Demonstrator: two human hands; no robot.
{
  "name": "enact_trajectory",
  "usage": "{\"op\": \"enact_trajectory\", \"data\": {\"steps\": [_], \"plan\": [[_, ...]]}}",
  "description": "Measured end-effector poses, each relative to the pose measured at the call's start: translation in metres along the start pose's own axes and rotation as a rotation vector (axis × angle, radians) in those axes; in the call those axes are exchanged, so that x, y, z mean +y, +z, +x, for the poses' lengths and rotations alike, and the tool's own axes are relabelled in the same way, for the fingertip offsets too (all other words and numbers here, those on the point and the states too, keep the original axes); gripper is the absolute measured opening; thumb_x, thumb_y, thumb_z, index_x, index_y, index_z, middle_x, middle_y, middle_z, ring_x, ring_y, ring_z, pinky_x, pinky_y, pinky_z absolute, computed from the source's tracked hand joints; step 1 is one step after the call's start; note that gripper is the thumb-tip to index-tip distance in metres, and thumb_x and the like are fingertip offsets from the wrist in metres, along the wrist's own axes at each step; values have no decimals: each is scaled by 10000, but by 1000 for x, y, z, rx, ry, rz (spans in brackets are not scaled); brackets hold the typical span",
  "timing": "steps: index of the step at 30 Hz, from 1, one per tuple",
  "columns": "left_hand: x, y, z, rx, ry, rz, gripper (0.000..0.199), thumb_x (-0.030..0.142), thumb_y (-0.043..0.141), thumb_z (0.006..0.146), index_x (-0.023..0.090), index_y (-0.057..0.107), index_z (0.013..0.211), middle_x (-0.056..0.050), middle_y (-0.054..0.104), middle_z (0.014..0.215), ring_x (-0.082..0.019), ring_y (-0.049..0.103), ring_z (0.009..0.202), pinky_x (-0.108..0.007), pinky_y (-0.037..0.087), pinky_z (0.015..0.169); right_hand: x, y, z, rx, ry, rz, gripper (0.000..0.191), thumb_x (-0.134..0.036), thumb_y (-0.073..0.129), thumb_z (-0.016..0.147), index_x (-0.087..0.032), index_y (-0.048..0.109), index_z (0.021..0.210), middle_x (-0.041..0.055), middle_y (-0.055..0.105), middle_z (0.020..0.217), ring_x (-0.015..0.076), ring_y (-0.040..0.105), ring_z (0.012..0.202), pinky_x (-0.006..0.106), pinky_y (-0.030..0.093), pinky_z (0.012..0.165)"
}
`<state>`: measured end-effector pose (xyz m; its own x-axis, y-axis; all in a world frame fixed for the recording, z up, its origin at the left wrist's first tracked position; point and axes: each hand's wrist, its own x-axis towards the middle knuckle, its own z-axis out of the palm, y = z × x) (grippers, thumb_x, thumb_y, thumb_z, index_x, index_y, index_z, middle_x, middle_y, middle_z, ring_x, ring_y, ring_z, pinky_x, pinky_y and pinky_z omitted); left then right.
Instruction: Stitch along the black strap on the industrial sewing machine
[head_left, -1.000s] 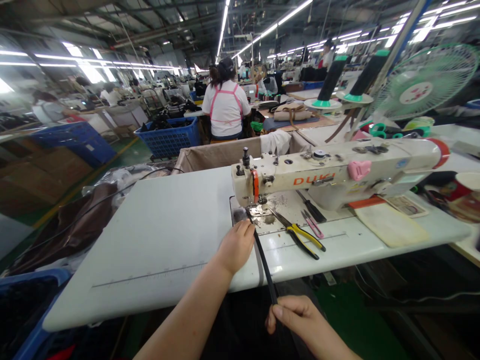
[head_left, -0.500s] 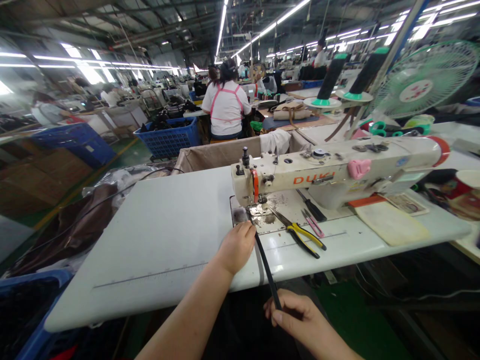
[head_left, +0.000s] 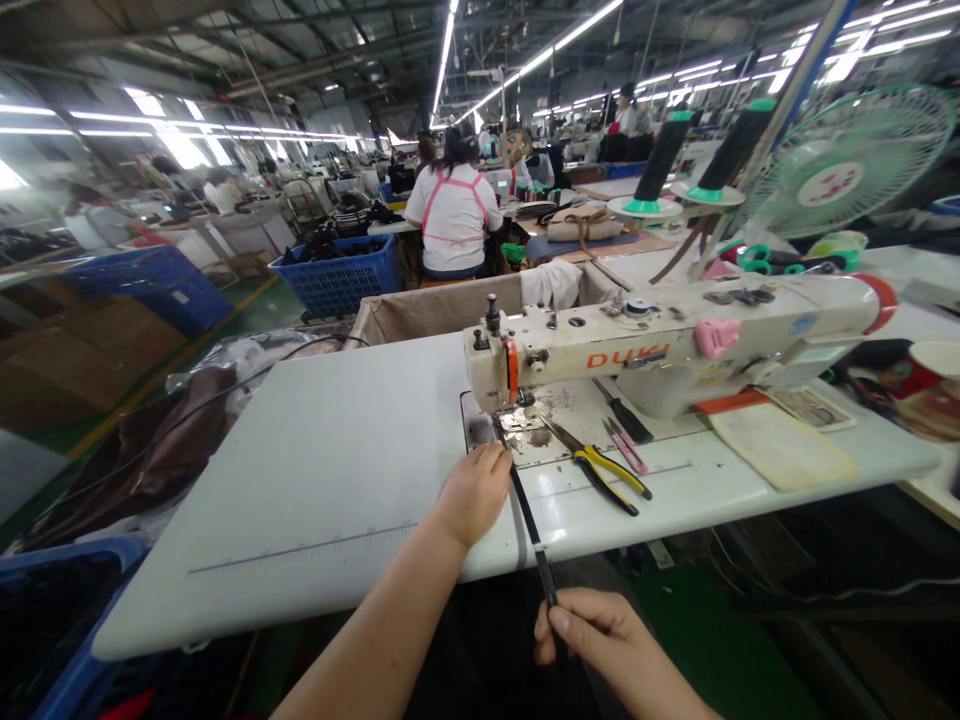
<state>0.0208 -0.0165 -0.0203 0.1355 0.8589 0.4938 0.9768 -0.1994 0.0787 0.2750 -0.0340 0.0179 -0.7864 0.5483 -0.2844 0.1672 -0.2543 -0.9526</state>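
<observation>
Moved: far person (head_left: 627, 118), leftward
Left hand (head_left: 477, 488): grip holding strap (head_left: 526, 505)
Right hand (head_left: 583, 622): grip pinching strap
Strap: from machine (head_left: 555, 350) over bench edge
Bench (head_left: 337, 440): white; pliers (head_left: 590, 461), snips (head_left: 625, 448)
Room: strip lights (head_left: 551, 52), fan (head_left: 832, 185), blue crate (head_left: 341, 273)

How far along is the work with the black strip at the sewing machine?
Apparently done: the black strip is lined up to the needle area of the sewing machine. In hand: the left hand steadies it near the needle; the right hand holds it beyond the table's near edge. Probably left: the length between the hands. Any stitching is too small to see.
</observation>
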Motion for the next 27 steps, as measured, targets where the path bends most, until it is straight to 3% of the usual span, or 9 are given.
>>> {"op": "enact_trajectory", "data": {"steps": [27], "plan": [[1, -1, 0, 45, 16, 18, 220, 124, 508, 1023, 128, 678, 1162, -175, 726, 1201, -277, 721, 1093, -459, 611, 1048, 2, -4, -4, -69, -47, -58, 562, -669, 621, 968, -185, 812, 758, 74, 743, 720, 227, 649, 735, 344, 430, 735]]}}
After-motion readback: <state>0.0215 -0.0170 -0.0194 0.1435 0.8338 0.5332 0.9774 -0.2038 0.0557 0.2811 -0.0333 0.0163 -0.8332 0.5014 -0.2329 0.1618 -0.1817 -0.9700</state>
